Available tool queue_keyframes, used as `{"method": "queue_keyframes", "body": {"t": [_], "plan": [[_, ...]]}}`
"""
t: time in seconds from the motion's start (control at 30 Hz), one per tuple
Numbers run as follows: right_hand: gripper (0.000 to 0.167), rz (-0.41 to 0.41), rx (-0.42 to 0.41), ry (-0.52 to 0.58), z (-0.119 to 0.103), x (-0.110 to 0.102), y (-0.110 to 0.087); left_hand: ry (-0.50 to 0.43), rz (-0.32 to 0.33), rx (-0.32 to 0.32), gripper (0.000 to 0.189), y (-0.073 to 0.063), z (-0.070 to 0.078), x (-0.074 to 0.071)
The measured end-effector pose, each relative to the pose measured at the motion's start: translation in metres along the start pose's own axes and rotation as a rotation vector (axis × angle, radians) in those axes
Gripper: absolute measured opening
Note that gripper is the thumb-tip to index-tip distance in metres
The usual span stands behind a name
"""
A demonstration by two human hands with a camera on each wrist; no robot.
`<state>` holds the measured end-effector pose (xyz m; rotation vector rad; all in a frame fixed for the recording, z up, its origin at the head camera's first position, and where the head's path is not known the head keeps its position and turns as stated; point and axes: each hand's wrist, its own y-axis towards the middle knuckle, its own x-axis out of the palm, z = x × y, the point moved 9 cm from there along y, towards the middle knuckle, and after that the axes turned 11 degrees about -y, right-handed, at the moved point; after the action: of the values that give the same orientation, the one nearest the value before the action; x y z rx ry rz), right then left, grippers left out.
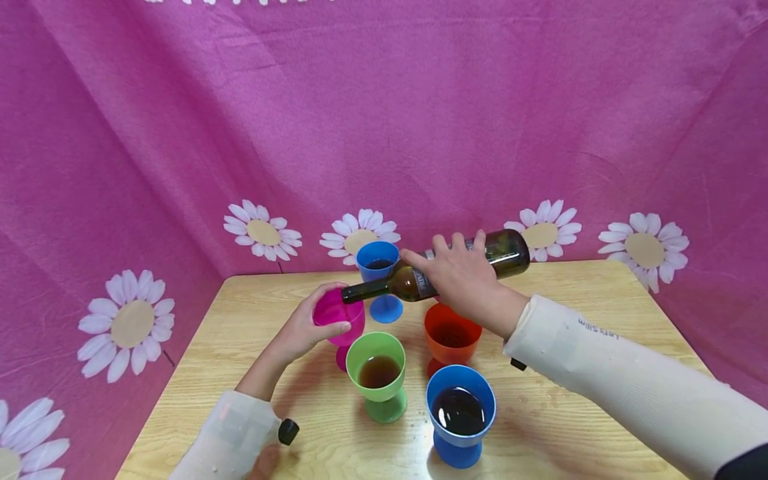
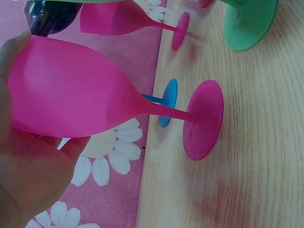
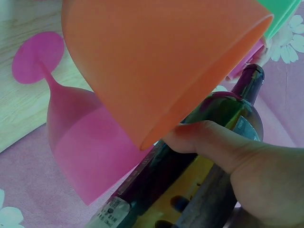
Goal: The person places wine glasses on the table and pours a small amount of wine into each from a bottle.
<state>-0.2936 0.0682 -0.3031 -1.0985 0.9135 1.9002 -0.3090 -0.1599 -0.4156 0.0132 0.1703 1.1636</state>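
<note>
My left hand holds a magenta plastic goblet by its bowl. In the left wrist view this goblet's foot stands on the wood. With my right hand I grip a dark green glass wine bottle around its labelled body. The bottle is tilted, its neck pointing left and down, with its mouth at the magenta goblet's rim. Whether liquid is flowing is hard to tell. Below the right hand stands an orange-red goblet with dark liquid in it.
A green goblet and a blue goblet stand nearer, both holding dark liquid. Farther back is another blue goblet, partly hidden by the bottle. A second magenta goblet is mostly hidden behind the bottle. Flowered pink cloth surrounds the wooden table.
</note>
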Motion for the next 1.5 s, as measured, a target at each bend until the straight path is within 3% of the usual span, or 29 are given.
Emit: {"method": "queue_keyframes", "body": {"t": [1.5], "plan": [[0.089,-0.016,0.003,-0.017,-0.0024,0.0003,0.0001,-0.041,-0.013,0.011,0.071,0.0001,0.0006,0.0016]]}}
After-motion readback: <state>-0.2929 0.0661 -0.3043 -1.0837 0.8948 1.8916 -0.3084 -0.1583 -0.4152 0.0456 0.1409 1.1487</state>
